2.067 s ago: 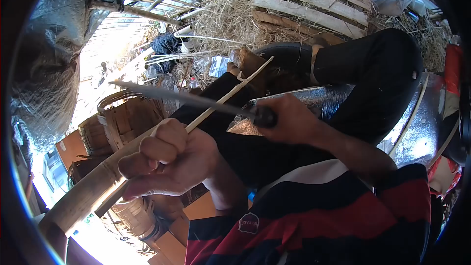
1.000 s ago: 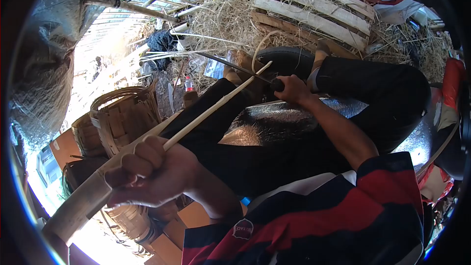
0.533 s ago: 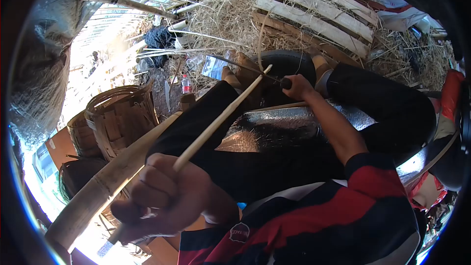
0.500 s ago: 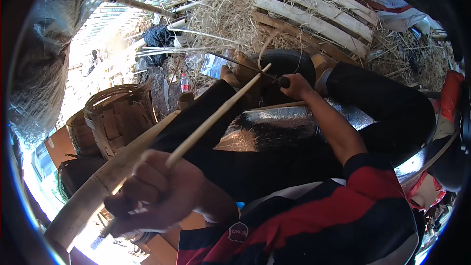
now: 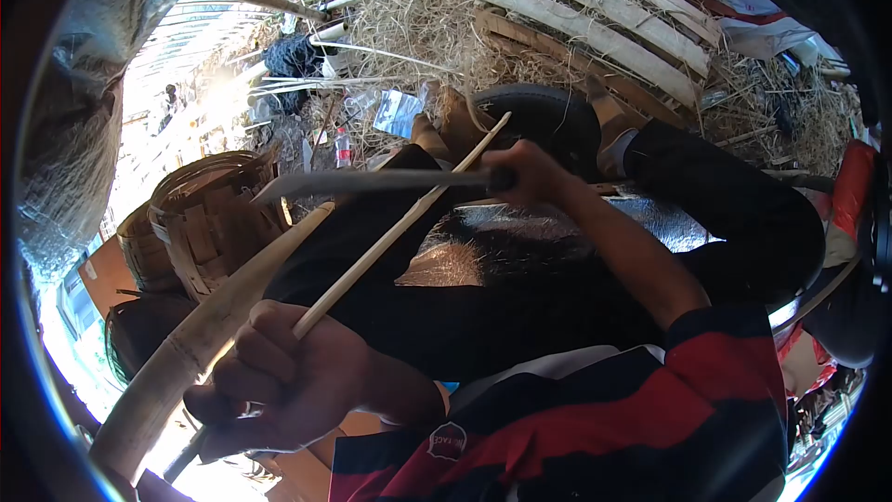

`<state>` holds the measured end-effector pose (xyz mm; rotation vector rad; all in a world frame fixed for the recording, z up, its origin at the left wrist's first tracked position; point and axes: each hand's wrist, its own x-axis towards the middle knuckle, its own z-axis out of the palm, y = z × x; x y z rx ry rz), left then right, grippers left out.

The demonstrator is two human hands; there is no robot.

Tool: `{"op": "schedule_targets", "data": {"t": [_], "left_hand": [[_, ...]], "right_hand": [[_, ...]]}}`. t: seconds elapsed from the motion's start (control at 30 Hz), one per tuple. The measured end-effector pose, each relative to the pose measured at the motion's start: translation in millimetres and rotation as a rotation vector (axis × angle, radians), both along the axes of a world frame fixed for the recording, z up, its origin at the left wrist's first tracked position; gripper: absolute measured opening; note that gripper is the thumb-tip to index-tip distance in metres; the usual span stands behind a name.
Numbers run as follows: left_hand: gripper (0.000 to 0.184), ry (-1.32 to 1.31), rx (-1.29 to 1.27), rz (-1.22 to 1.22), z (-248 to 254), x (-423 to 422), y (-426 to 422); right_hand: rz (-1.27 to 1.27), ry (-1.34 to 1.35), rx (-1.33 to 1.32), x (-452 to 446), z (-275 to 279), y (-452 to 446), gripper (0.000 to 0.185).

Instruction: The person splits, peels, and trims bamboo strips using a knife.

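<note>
My left hand [image 5: 293,381], at the lower left, is closed around a long pale bamboo strip [image 5: 372,256]. The strip slants up to the right, its tip above my lap. In my right hand [image 5: 531,173] is the dark handle of a long-bladed knife [image 5: 372,182]. Its blade points left and crosses over the upper half of the strip; whether the edge touches it I cannot tell. My palm hides part of the strip, though its lower end seems to show below my left hand.
A thick bamboo pole [image 5: 186,353] runs along my left side beside woven baskets [image 5: 209,223]. Ahead lie a dark round seat-like object [image 5: 548,116], straw [image 5: 418,28] and a slatted wooden pallet [image 5: 595,28]. A small bottle [image 5: 343,146] stands near a plastic packet [image 5: 400,113].
The knife has swung from the strip's far tip towards me, its blade now pointing left. My right hand has shifted slightly left and nearer; my left hand stays closed on the strip.
</note>
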<state>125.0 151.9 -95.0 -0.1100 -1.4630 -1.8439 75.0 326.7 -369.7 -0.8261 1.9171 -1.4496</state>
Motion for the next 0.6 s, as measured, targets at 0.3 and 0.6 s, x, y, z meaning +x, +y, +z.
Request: {"op": "schedule_targets", "data": {"t": [0.3,0.6], "left_hand": [[0.045,-0.025,0.005,0.061,1.2,-4.5,3.7],[0.047,-0.053,0.016,0.095,1.9,-3.4,-4.4]], "right_hand": [[-0.225,-0.089,0.511,13.4,-123.6,46.2,0.029],[-0.061,0.049,-0.114,-10.4,3.5,-15.5,0.022]]}}
